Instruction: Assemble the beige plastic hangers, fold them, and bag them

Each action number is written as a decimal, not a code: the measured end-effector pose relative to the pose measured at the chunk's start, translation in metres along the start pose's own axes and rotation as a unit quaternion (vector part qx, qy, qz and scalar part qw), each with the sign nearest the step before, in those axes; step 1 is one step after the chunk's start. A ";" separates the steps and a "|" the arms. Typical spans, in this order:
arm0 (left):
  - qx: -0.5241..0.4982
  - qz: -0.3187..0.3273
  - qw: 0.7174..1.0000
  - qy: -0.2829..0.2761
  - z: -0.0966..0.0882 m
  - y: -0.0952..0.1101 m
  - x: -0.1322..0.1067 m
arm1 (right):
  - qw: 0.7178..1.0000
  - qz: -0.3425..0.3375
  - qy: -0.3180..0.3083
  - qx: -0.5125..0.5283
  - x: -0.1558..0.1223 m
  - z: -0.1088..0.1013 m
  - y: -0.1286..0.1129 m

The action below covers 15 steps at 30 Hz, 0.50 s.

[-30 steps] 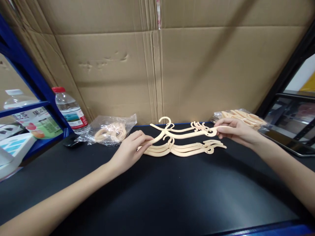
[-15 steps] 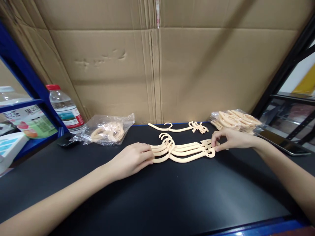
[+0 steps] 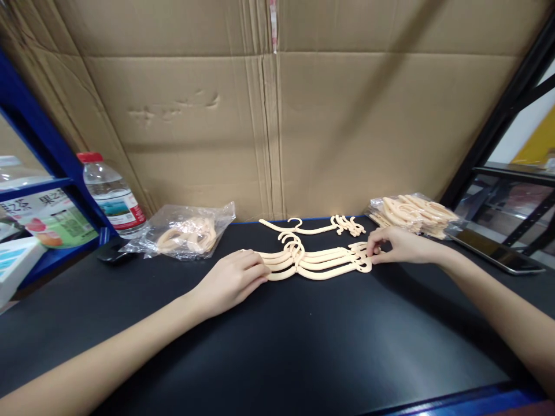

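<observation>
A stack of several cream plastic hangers [image 3: 316,266] lies on the black table [image 3: 277,341]. My left hand [image 3: 234,278] rests palm down at the stack's left end, fingers curled onto the hanger tips. At the right end my right hand [image 3: 396,245] pinches the notched tips of the stack. One more cream hanger [image 3: 314,226] lies alone behind the stack, touched by neither hand.
A clear bag of cream parts [image 3: 184,234] sits at the back left, next to a water bottle [image 3: 110,195] and a blue shelf frame [image 3: 47,173]. A bagged bundle of hangers [image 3: 411,215] lies at the back right beside a dark tablet [image 3: 494,248]. Cardboard [image 3: 277,115] walls the back.
A second ago both hands held one hanger above the pile. It now lies on the stack, which both hands grip at its ends and have squared up.
</observation>
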<state>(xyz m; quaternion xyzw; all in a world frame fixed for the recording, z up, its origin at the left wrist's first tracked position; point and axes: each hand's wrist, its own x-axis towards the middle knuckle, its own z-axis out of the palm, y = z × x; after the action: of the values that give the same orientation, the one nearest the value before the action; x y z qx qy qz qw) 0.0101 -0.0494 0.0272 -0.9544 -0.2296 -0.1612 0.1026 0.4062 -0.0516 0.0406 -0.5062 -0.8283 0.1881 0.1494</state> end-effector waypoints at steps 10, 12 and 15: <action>-0.028 -0.018 0.997 0.065 0.006 -0.001 -0.005 | 0.998 -0.010 0.055 0.016 -0.002 0.000 -0.004; -0.034 -0.022 0.996 0.082 0.006 0.000 -0.006 | 0.993 -0.002 0.110 0.041 0.001 0.002 -0.005; -0.032 -0.036 0.993 0.109 0.006 0.001 -0.006 | 0.977 0.026 0.185 0.105 0.007 0.007 -0.007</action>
<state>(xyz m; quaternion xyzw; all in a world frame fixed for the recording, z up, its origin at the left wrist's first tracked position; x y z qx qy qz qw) 0.0070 -0.0512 0.0193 -0.9251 -0.2457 -0.2750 0.0902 0.3946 -0.0493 0.0380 -0.5351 -0.7483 0.1812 0.3477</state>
